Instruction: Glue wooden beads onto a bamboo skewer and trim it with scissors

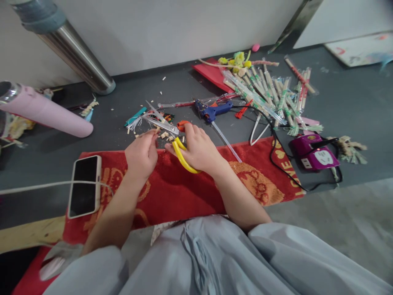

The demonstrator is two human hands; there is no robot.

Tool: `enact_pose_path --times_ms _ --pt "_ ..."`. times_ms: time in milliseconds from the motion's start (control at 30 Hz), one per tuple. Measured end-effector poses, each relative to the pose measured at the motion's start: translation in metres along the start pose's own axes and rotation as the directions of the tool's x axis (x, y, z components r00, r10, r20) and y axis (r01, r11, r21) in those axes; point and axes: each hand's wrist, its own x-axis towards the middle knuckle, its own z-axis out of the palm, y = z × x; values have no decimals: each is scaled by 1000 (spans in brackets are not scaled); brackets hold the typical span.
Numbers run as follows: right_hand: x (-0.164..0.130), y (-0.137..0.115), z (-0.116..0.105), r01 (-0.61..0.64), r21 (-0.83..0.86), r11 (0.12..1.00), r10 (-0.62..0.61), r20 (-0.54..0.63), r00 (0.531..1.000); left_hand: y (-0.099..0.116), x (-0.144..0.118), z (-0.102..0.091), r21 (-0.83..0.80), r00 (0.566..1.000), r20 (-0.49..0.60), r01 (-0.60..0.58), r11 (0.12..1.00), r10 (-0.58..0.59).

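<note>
My right hand [201,148] is closed around a pair of scissors [185,159] with yellow handles. Their metal blades stand apart and point up and left, over small pale cut bits [165,135] on the desk. By my right fingertips is an orange piece [182,125]; whether it belongs to the scissors I cannot tell. Just left of the blades, my left hand [140,153] is closed in a pinch. What its fingers hold is too small to make out. White strips [132,124] and a teal stick [135,116] lie beyond it.
A blue glue gun [216,110] with a glue stick lies right of centre, its black cord running to a purple power socket [315,151]. Wrapped sticks [270,90] are heaped behind. A phone [84,186] rests on the red towel [172,200]. A pink bottle [52,108] and steel flask [80,53] stand left.
</note>
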Motion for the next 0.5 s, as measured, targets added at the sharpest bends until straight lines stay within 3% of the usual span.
enact_pose_path --times_ms 333,500 --pt "-2 5 -3 60 12 998 -59 -22 998 -1 9 -7 -248 997 77 13 969 7" --pt "-3 4 -6 88 32 996 -88 13 996 1 10 -7 -414 993 115 85 906 -40"
